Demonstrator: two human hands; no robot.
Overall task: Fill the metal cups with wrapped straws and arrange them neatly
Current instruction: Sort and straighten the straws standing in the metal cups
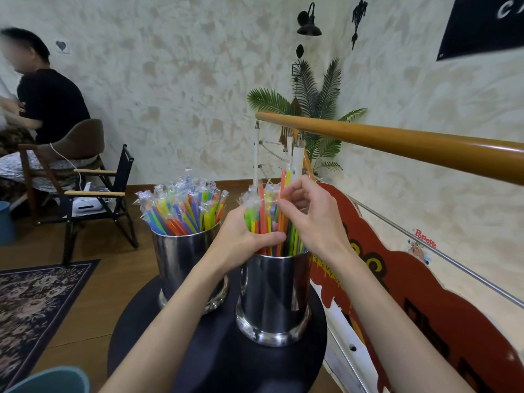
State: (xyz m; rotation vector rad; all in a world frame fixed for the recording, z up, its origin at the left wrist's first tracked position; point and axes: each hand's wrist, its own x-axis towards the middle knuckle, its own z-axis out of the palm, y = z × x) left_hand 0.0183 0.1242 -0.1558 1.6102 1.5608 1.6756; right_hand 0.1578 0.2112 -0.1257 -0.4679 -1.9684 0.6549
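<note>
While the left hand wraps around a bundle of wrapped straws just above the rim of the nearer metal cup, thumb lying across the front of the bundle and fingers closed on it, the right hand reaches in from the other side. Its fingertips pinch together on the upper part of an orange straw within the same bunch, with the palm turned toward the cup. The straws stand roughly upright in the cup, their clear wrapper ends sticking up above the hands, and one orange and one yellow straw rise higher than the rest.

Just to the left and slightly farther back stands a second metal cup, packed with colourful wrapped straws that fan outward, untouched. Both cups rest on a round dark table. To the right runs a wooden handrail above a red painted board. A potted palm stands behind by the textured wall. Left of the table, a patterned rug lies on the wooden floor, with a black folding chair behind it and a seated person in a dark shirt farther back.
</note>
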